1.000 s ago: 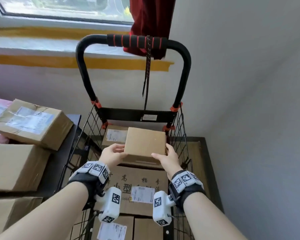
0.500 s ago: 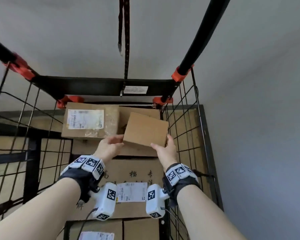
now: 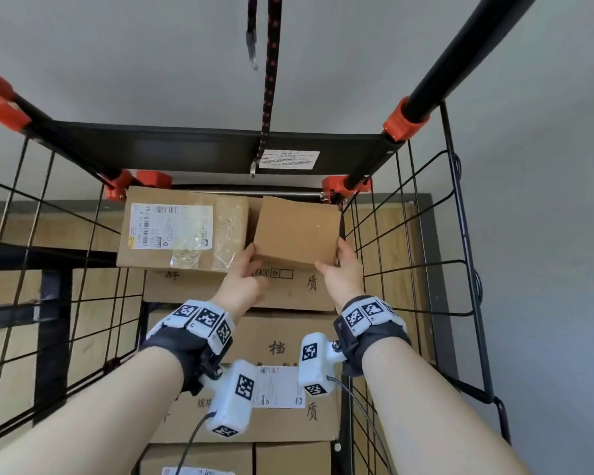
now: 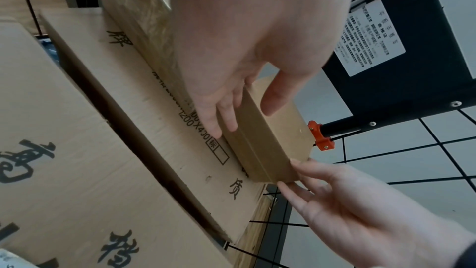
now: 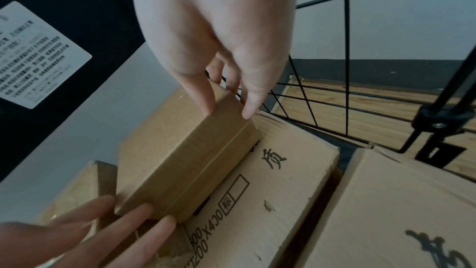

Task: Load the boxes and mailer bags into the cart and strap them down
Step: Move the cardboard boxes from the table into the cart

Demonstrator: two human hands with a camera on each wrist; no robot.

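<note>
Nearly seated: small box held over the far right corner of the cart

Both hands hold the small box (image 3: pixel 297 231) by its near corners, the left hand (image 3: pixel 242 282) and right hand (image 3: pixel 344 272) equally near, fingers fairly straight with thumbs over the top face. Relative to the labelled box (image 3: pixel 182 228), it lies just to the right, touching or nearly so, against the cart (image 3: pixel 422 234) side wire. Its far edge is tipped up, its near edge low on the printed carton (image 3: pixel 288 289). Its long axis runs across the cart. Judged next: lower flat.
</note>
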